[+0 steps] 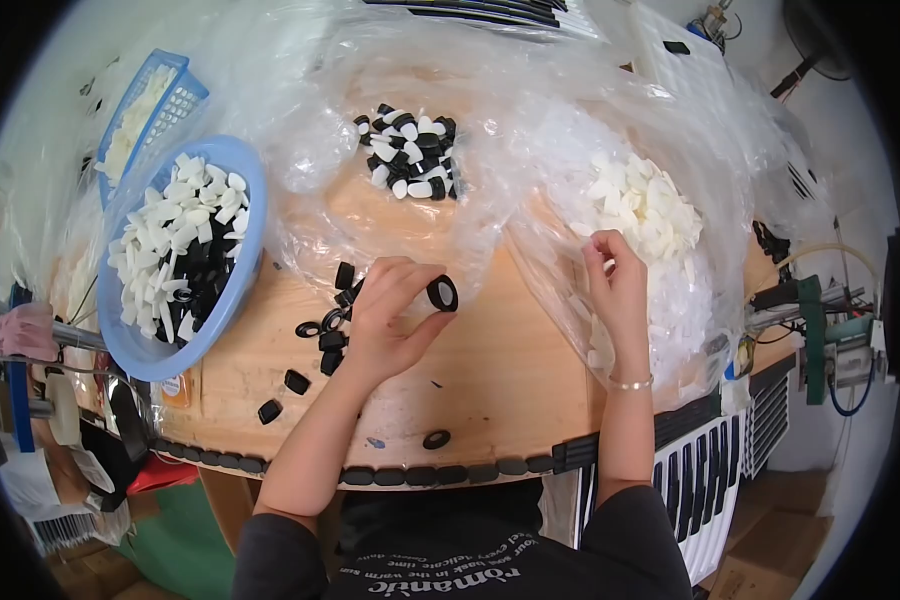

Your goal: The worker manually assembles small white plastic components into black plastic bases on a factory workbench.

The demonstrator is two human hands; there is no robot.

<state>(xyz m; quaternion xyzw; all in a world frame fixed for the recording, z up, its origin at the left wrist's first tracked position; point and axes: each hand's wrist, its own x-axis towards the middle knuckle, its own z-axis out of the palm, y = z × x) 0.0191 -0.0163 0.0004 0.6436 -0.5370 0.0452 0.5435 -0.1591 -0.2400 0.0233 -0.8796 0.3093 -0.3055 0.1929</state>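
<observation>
Head view. Smooth black oval ring (435, 292), pale-centred: above the table's middle, pinched between thumb and forefinger of the left hand (385, 312). Right hand (618, 278): fingertips together beside thin off-white pieces (652, 208); whether any is gripped, I cannot tell. Wooden tabletop (510, 385), crinkled clear plastic sheeting (300, 130), blue basin (254, 250). Ring's face: rightward and upward; long axis: roughly away from the person.

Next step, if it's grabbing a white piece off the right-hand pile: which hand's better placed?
Right, probably. The right hand is beside the white pile, though whether it already holds a piece is unclear. The left hand is farther away and occupied with a black ring.
</observation>
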